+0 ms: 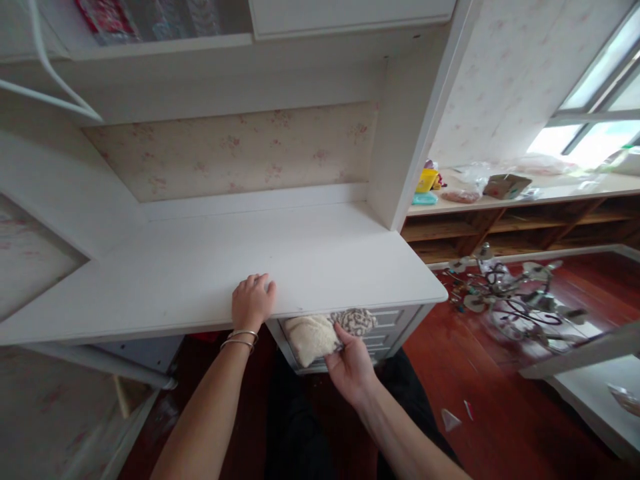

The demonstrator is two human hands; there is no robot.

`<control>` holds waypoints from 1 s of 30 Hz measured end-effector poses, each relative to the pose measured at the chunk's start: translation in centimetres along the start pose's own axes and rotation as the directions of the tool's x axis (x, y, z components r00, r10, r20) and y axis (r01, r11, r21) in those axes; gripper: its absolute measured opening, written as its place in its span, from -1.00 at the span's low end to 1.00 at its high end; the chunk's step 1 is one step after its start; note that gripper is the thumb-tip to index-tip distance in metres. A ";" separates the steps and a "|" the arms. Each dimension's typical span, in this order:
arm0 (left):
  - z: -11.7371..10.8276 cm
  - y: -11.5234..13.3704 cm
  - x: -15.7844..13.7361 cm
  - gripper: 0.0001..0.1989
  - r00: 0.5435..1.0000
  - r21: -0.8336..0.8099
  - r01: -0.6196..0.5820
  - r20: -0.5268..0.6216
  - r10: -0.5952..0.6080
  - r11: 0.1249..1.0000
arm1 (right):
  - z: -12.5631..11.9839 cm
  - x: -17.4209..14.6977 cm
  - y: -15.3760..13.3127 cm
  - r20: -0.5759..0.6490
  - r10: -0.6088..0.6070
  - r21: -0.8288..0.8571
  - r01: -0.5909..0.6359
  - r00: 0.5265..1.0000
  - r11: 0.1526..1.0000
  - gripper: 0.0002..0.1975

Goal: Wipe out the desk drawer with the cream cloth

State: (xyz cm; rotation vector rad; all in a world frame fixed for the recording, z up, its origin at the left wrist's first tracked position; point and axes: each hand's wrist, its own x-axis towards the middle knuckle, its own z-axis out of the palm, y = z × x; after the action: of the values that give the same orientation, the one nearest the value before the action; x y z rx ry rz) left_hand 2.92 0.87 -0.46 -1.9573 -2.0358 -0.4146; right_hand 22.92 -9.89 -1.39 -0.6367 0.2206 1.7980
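My left hand (253, 301), with bangles on the wrist, rests palm down on the front edge of a white desk top (210, 267). Below the edge, my right hand (351, 365) grips a cream fuzzy cloth (310, 337) that lies in an open drawer (395, 327) of the white drawer unit under the desk. A patterned grey-and-white cloth (356, 321) sits just behind the cream one in the same drawer.
White shelving rises above and left of the desk. To the right, a wooden shelf (550, 193) holds a cardboard box (506, 185), bags and a yellow container (427, 180). A metal chandelier (515, 300) lies on the red wooden floor.
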 end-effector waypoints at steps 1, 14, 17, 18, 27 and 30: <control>0.0 0.0 0.0 -0.59 1.000 0.000 -0.001 -0.002 0.001 1.000 | 0.3 0.3 1.0 0.014 0.042 0.008 -0.042 0.999 0.999 -0.71; -0.1 -0.1 0.2 -0.58 1.000 -0.016 0.000 0.016 0.000 1.000 | -3.9 7.3 7.0 -0.052 0.130 -0.001 -0.130 0.990 0.992 -0.78; -0.1 -0.1 0.2 -0.57 1.000 -0.023 0.007 0.029 -0.006 1.000 | -6.2 7.8 4.8 -0.121 0.103 -0.007 -0.105 0.987 0.994 -0.75; -0.1 -0.1 0.3 -0.57 0.999 -0.025 0.008 0.033 -0.008 1.000 | -7.0 7.8 3.8 -0.143 0.089 -0.011 -0.092 0.986 0.996 -0.75; 0.2 -0.3 0.3 -0.57 0.999 -0.027 0.014 0.033 -0.013 1.000 | -10.1 5.5 -7.8 -0.322 -0.158 -0.088 0.137 0.933 0.987 -0.67; 0.2 -0.2 0.2 -0.58 1.000 -0.019 0.016 0.027 -0.016 1.000 | -9.1 3.5 -10.4 -0.313 -0.238 -0.123 0.209 0.920 0.970 -0.62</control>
State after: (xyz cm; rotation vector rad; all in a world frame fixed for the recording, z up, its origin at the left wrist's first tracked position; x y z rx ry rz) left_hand 2.67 1.16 -0.57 -1.9696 -2.0728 -0.4148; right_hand 34.75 -7.75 -9.08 -0.9835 0.2813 1.4811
